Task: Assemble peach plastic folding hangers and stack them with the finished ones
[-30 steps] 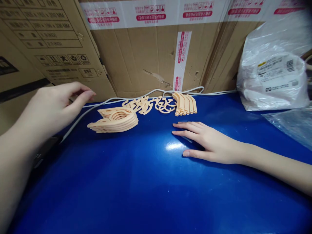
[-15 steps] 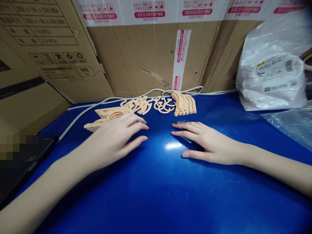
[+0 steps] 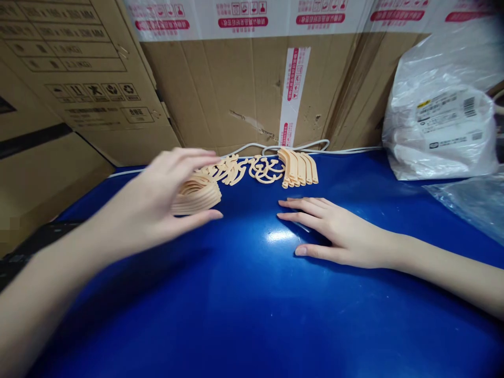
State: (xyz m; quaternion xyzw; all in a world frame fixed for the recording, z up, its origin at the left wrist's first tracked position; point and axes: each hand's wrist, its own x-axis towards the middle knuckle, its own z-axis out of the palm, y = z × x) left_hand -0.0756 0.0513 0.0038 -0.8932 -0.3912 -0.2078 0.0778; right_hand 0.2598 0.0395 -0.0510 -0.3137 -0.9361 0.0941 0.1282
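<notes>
My left hand [image 3: 161,191] is raised at the left, thumb and fingers apart, with nothing between them. Behind it lies a stack of curved beige pieces [image 3: 199,197], partly covered by the hand. Flat on the blue table [image 3: 252,304] rests my right hand [image 3: 331,228], fingers spread and holding nothing. Several small hooked beige pieces [image 3: 228,170] lie beyond the left hand. Thin beige C-shaped pieces [image 3: 265,170] are heaped to their right. A row of bent beige tubes [image 3: 299,168] sits past the right fingertips.
Cardboard boxes [image 3: 236,89] stand along the back and left. A white cable [image 3: 346,151] runs along their base. At the right are a clear plastic bag [image 3: 441,126] with a label and a flat plastic sheet [image 3: 472,202]. A dark object [image 3: 23,247] lies partly behind my left arm.
My left hand has lifted and moved left, its thumb and fingers wider apart, uncovering more of the curved stack. My right hand stays in place.
</notes>
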